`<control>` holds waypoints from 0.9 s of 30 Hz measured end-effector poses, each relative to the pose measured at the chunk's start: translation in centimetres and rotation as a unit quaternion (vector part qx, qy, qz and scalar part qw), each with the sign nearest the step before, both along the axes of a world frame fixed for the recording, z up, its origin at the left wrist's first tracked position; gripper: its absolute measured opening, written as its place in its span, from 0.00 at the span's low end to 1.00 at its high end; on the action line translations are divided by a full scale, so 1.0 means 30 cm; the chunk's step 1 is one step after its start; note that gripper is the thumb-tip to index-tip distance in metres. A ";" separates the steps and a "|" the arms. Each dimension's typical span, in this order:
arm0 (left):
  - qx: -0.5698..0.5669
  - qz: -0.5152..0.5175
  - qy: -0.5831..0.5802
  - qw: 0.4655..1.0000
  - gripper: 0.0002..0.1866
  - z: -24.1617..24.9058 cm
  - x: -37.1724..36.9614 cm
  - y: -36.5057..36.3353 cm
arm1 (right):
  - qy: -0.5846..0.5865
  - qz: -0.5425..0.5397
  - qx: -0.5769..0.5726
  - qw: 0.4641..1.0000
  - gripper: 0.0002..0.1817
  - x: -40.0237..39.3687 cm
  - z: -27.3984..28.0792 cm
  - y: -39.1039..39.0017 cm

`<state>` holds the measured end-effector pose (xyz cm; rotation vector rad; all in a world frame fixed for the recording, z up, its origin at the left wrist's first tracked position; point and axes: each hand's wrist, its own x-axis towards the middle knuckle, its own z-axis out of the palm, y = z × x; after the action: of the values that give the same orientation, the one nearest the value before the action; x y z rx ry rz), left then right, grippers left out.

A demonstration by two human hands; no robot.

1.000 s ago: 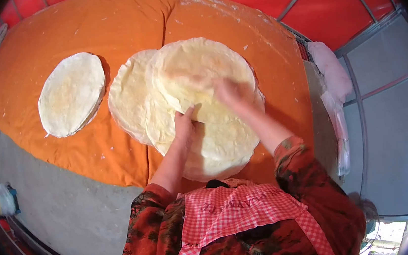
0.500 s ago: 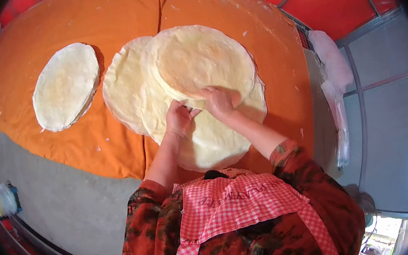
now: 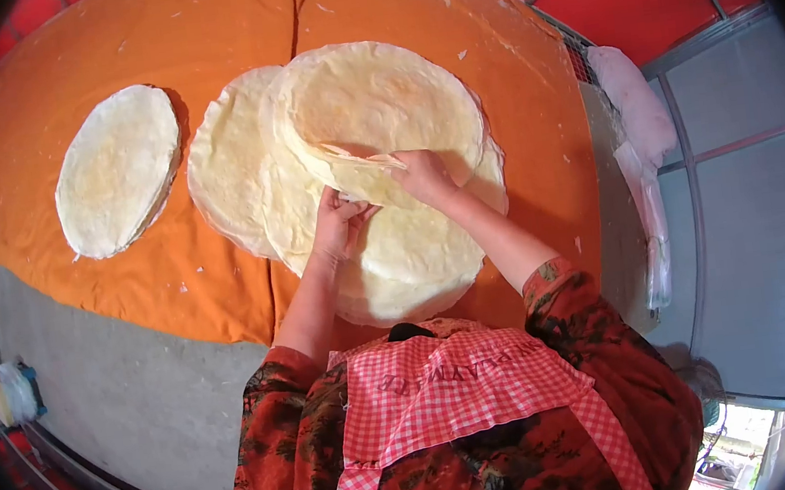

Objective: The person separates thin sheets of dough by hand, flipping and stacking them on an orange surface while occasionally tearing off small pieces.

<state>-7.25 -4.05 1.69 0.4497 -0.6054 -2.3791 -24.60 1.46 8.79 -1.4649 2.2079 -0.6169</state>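
A stack of thin round flatbreads [image 3: 378,103] lies in front of me, its near edge raised in layers. My right hand [image 3: 426,178] is closed on that near edge, fingers pinching the upper sheets. Just left of it, my left hand [image 3: 341,225] pinches the lower part of the same edge, its fingertips partly hidden by the bread. Beneath are wider, paler flatbreads [image 3: 423,261] that reach toward my apron. Another flatbread [image 3: 229,166] sticks out from under the pile on the left.
A separate flatbread stack [image 3: 117,173] lies at the left on the orange cloth [image 3: 208,35]. Grey floor [image 3: 130,387] shows beyond the cloth's near left edge. A rolled pinkish bundle [image 3: 634,105] and clear plastic [image 3: 643,219] are at the right, beside a grey wall panel [image 3: 759,273].
My right hand has lifted the near edge of the upper flatbreads, so separate layers now show. My left hand stays at the edge. The whole view has shifted slightly.
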 end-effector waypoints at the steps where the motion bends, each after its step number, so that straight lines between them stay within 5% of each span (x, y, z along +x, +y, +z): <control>1: -0.003 -0.002 0.005 1.000 0.31 -0.004 0.001 -0.002 | -0.005 -0.004 0.002 1.000 0.14 -0.003 -0.002 -0.003; 11: 0.017 0.027 -0.048 0.998 0.21 -0.008 -0.026 0.000 | -0.012 0.002 0.010 1.000 0.17 -0.001 -0.022 -0.003; 18: 0.013 0.092 -0.121 0.988 0.19 0.044 -0.072 0.016 | 0.144 0.060 -0.147 0.977 0.26 0.115 -0.059 0.086; 21: -0.007 0.105 -0.167 0.980 0.20 0.023 -0.086 0.016 | 0.131 0.058 -0.106 0.984 0.27 0.061 -0.112 0.050; 22: -0.010 0.109 -0.178 0.978 0.20 0.019 -0.092 0.015 | 0.130 0.057 -0.092 0.986 0.26 0.039 -0.088 0.017; 24: -0.002 0.116 -0.172 0.978 0.21 0.017 -0.101 0.014 | 0.042 -0.016 0.152 0.987 0.20 -0.021 0.064 -0.069; 26: 0.003 0.119 -0.180 0.976 0.22 0.011 -0.102 0.009 | 0.140 -0.069 0.092 0.983 0.15 0.004 0.422 -0.107; 27: 0.004 0.120 -0.189 0.975 0.22 0.006 -0.104 0.007 | 0.153 -0.037 0.014 0.988 0.15 -0.118 0.416 -0.162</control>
<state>-10.37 -3.86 1.88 0.9378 -0.6668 -2.0791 -28.14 -3.41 21.29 -1.5555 2.5008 -0.4039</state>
